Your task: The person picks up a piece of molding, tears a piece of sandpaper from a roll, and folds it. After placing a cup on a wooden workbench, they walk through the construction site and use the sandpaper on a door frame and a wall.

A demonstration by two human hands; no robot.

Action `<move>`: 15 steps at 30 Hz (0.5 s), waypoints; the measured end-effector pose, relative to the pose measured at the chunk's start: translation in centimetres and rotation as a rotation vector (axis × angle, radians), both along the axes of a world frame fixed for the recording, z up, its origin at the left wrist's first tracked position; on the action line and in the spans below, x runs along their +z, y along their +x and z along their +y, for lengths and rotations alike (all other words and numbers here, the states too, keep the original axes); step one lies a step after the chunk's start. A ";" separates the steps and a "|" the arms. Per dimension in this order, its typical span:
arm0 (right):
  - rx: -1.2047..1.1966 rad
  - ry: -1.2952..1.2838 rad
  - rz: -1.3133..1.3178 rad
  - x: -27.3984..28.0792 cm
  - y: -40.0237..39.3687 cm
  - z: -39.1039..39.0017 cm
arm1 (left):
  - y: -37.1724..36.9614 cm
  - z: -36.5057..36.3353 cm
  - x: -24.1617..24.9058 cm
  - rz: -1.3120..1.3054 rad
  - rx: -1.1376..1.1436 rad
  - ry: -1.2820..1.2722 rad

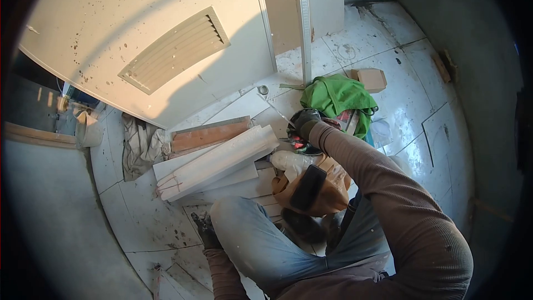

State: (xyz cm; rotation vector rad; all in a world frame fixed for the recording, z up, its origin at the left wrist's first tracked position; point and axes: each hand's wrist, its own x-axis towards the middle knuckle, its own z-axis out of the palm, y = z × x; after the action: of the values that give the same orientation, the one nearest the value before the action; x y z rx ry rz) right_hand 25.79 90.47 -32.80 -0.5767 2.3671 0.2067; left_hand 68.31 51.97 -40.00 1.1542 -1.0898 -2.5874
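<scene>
The person sits low over a tiled floor, knees bent, with 2 hands in dark gloves.

Right hand (307, 123): extended forward, beside the green bag (336, 95). The fingers are closed on the near end of 1 thin, pale strip (281, 114). The strip projects from the hand, slanting away toward the door (222, 78); its far end lies near a small round item (263, 90) on the floor. The exact finger placement is hidden by the glove's dark surface.

Left hand (206, 232): lowered just beside the left knee. No held item can be made out; whether the fingers are open or closed cannot be told.

Surrounding items: below the right hand, a white plastic container (290, 161) rests against a brown bag (333, 191). 1 black, flat, rectangular object (308, 187) lies on that bag. Left of the bag, long white panels (216, 164) lie stacked at an angle, with a reddish-brown board (211, 134) just behind them. A grey cloth (139, 150) lies near the panels' left end. A small cardboard box (371, 80) stands beyond the green bag.
</scene>
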 end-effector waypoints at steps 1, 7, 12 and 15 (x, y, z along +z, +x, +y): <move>0.009 -0.001 0.000 1.2 0.4 -0.2 | 1.0 0.9 0.5 0.022 0.041 -0.051; 0.198 -0.281 0.216 0.2 2.8 4.3 | 0.6 5.0 9.5 -0.124 0.279 -0.249; 0.258 -0.273 0.279 -0.5 3.3 4.3 | -1.2 4.8 11.9 -0.072 0.302 -0.277; 0.225 -0.279 0.304 0.0 3.7 3.7 | -3.0 3.9 12.6 -0.018 0.305 -0.252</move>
State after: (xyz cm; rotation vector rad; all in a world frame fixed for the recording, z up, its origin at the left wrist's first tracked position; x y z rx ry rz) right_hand 29.47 94.12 -32.80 -1.0086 2.6428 0.0657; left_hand 65.32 55.88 -27.43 1.1794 -1.1055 -2.1465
